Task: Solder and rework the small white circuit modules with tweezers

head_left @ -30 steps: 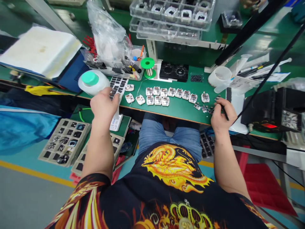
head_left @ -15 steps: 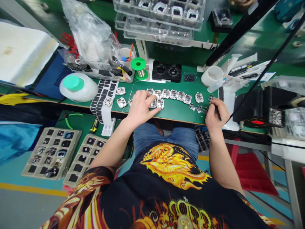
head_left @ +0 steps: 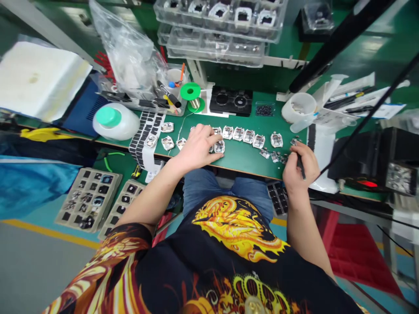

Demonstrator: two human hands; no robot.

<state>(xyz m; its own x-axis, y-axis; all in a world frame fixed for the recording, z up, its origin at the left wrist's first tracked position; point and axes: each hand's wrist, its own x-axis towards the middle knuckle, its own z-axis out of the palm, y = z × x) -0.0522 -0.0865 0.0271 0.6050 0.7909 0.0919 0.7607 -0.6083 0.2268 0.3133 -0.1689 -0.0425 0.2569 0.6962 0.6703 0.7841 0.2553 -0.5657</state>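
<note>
My left hand (head_left: 200,147) lies over the row of silver-white watch-case-like parts, its thumb and fingers apart beside one part (head_left: 219,146). Whether its fingertips touch the parts underneath is hard to tell. More such parts (head_left: 238,133) run to the right in a line, with a lone one (head_left: 276,140) beyond them. At the right, my right hand (head_left: 300,165) is closed around a dark pen-like tool (head_left: 301,167). Its fingertips are beside small metal pieces (head_left: 295,140) at the table edge. Other small loose pieces (head_left: 275,155) lie just left of this hand.
Behind the row are a green solder spool (head_left: 190,91), a black tray (head_left: 231,101) and a white cup (head_left: 299,107). A white bottle (head_left: 116,121) stands left. Clear stacked trays (head_left: 219,39) sit above. A black pole (head_left: 337,46) slants down at the upper right.
The view has shifted slightly. My left hand has moved a little along the row and covers more of its parts. My right hand still grips the dark tool near the small pieces.
</note>
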